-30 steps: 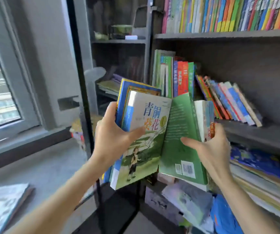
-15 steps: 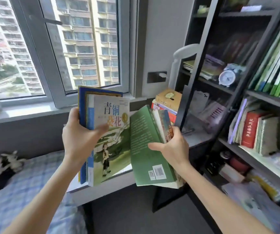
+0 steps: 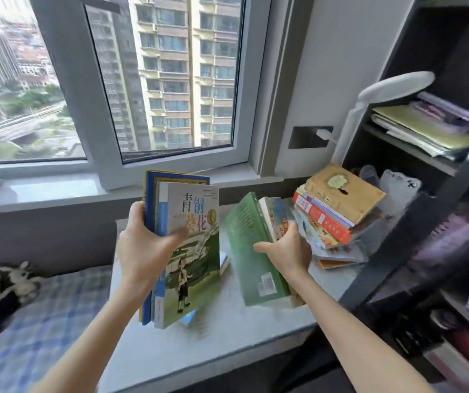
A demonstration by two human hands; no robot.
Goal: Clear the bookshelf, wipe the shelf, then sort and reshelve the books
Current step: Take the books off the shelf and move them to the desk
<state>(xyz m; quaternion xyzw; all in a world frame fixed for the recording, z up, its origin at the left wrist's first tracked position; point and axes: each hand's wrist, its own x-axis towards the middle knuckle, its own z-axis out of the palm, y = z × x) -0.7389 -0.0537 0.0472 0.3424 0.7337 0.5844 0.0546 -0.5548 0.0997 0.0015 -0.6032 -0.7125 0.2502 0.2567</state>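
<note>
My left hand (image 3: 145, 248) grips a small stack of upright books (image 3: 191, 251); the front one has a green and white cover with a standing figure, and blue books sit behind it. My right hand (image 3: 287, 251) grips a second bundle (image 3: 250, 251), led by a green-backed book with a barcode. Both bundles hang above a pale desk top (image 3: 227, 336) under the window. A tilted pile of books (image 3: 338, 211) lies on the desk just right of my right hand. The dark bookshelf (image 3: 426, 194) stands at the right edge.
A white desk lamp (image 3: 392, 86) rises by the shelf frame. Papers and folders (image 3: 426, 126) lie on an upper shelf. A checked blue bed cover (image 3: 43, 321) with a soft toy (image 3: 4, 282) lies at the left. The window sill (image 3: 57, 191) runs behind the desk.
My view has swung left from the bookshelf to the desk under the window. Both hands carried their book bundles along, and the two bundles have drawn apart.
</note>
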